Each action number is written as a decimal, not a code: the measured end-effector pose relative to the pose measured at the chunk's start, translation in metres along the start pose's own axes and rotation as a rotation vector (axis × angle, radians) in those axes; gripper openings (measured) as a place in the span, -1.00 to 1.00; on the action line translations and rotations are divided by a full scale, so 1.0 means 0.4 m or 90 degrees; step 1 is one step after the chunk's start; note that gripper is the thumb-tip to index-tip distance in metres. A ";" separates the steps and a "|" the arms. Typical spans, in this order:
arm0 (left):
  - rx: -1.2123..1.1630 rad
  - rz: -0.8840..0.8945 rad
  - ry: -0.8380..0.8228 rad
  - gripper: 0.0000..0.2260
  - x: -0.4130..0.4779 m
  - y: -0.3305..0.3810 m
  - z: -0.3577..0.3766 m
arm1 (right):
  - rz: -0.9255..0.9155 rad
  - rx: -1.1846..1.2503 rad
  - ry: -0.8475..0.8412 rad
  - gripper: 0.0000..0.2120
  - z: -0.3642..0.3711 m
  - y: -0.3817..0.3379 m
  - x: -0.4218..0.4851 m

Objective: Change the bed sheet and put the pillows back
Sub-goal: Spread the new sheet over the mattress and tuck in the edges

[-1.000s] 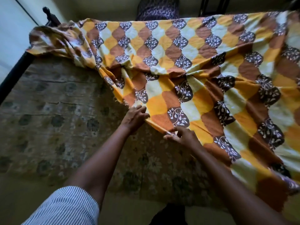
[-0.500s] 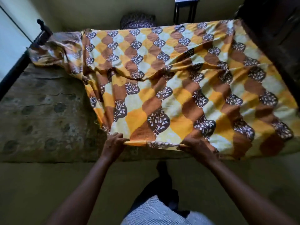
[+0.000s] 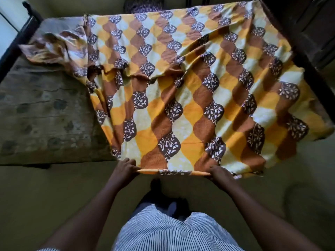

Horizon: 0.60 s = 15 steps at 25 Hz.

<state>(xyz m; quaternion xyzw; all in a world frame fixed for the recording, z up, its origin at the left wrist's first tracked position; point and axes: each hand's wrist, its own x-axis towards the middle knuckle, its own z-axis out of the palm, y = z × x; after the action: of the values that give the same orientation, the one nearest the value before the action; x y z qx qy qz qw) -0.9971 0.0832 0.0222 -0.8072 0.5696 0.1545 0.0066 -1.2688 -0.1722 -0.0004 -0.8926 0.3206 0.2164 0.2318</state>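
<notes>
One sheet, one mattress, one pillow; two hands: left hand, right hand.

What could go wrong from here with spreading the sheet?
1. The sheet covers only the right part of the mattress; pulling straight back may leave the left part bare.
2. Its far left corner lies bunched and may stay creased unless shaken out.
3. The left hand and right hand grip the near edge past the mattress; more pull could leave the far side short.

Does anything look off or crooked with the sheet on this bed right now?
Yes. The sheet covers only the right part of the mattress, leaving its left side bare. Its far-left corner is bunched up, and folds cross the middle.
</notes>
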 end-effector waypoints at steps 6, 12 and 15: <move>-0.179 -0.155 -0.260 -0.58 0.044 -0.002 0.024 | 0.018 -0.010 -0.097 -0.60 0.005 -0.094 0.075; -0.404 -0.307 -0.044 -0.68 -0.022 -0.177 -0.033 | -0.007 0.183 0.004 -0.67 -0.051 -0.427 0.241; -0.464 -0.403 0.075 -0.69 -0.091 -0.376 -0.053 | -0.061 0.272 0.043 -0.72 -0.097 -0.663 0.317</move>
<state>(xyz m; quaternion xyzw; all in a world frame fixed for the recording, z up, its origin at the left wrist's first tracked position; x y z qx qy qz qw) -0.8644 0.1656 0.0270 -0.8979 0.2043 0.2882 -0.2625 -0.9926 -0.0713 0.0357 -0.8442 0.3240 0.1027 0.4146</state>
